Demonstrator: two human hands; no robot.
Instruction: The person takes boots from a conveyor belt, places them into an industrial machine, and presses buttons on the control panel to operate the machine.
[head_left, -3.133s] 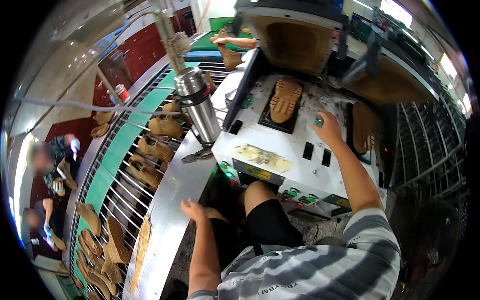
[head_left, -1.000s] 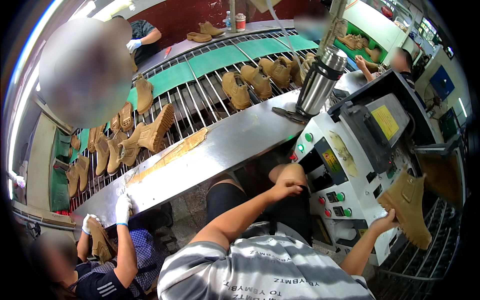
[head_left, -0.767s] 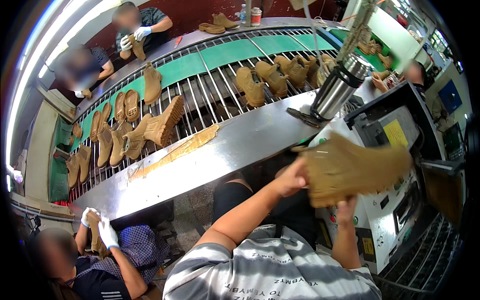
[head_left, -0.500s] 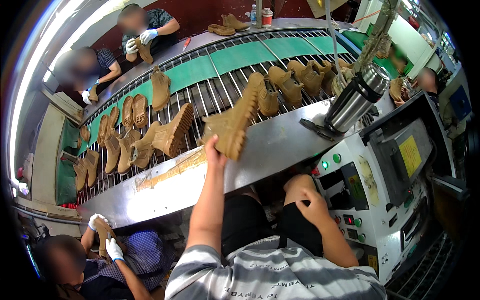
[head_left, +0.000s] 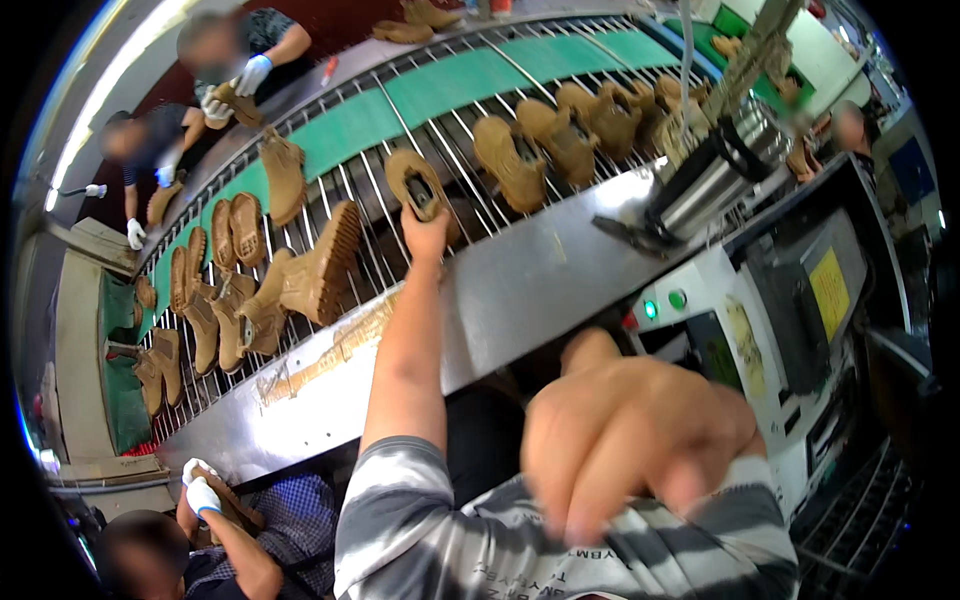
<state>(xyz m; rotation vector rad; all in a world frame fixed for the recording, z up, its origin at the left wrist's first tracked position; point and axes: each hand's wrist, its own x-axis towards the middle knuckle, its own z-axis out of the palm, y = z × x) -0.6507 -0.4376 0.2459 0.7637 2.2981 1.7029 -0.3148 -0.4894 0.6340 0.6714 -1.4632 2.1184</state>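
My left hand (head_left: 426,235) reaches out over the rollers and grips a tan boot (head_left: 408,168) by its near end. The boot's opening faces up toward me, and it rests on or just above the metal rods; I cannot tell which. To the left of it, another tan boot (head_left: 330,265) lies on its side with its lugged sole showing. Raised close in front of my chest, my right hand (head_left: 630,430) is smeared by motion. Nothing can be made out in it, and its fingers are too blurred to read.
Several tan boots (head_left: 510,165) line the roller conveyor (head_left: 370,235), with a green belt strip (head_left: 350,130) along it. A steel flask (head_left: 720,180) and dark pliers (head_left: 630,235) lie on the metal ledge (head_left: 500,290). A control panel (head_left: 690,300) stands right. Gloved co-workers handle boots opposite and at lower left.
My left hand has moved the boot away from me, from tilted sole-outward to upright at the rods. My right hand has risen from my lap toward my chest. The view has shifted slightly.
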